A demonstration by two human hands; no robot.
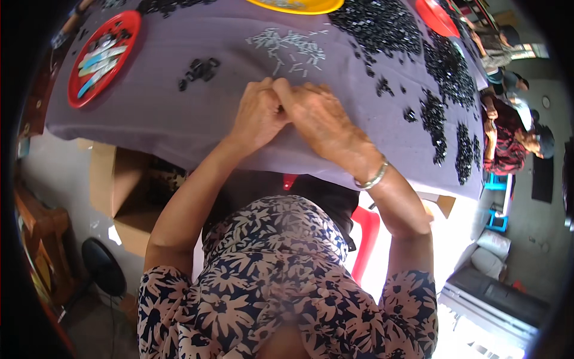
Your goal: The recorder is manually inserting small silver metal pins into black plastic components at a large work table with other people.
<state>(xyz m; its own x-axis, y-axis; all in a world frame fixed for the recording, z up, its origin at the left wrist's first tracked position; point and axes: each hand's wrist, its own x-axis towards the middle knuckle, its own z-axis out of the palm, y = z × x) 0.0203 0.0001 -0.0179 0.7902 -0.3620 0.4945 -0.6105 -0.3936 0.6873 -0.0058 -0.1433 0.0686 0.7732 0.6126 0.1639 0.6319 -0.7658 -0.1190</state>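
My left hand point(258, 115) and my right hand point(318, 117) meet above the grey-purple cloth point(149, 113) near the table's front edge. Fingers on both are closed and pressed together; whatever they pinch is hidden or too small to name. Just beyond the fingertips lies a loose scatter of small, thin, whitish strips point(286, 40). A small cluster of shiny black pieces point(202, 70) sits to the left of it. Larger heaps of similar black pieces point(382, 30) spread over the far right and down the right side.
A red oval tray point(72, 84) with blue and white strip-like items and dark bits stands at left. A yellow dish point(299, 10) is at the far edge, and another red dish point(436, 18) at far right. An open cardboard box point(104, 179) stands below the table; other people sit at right.
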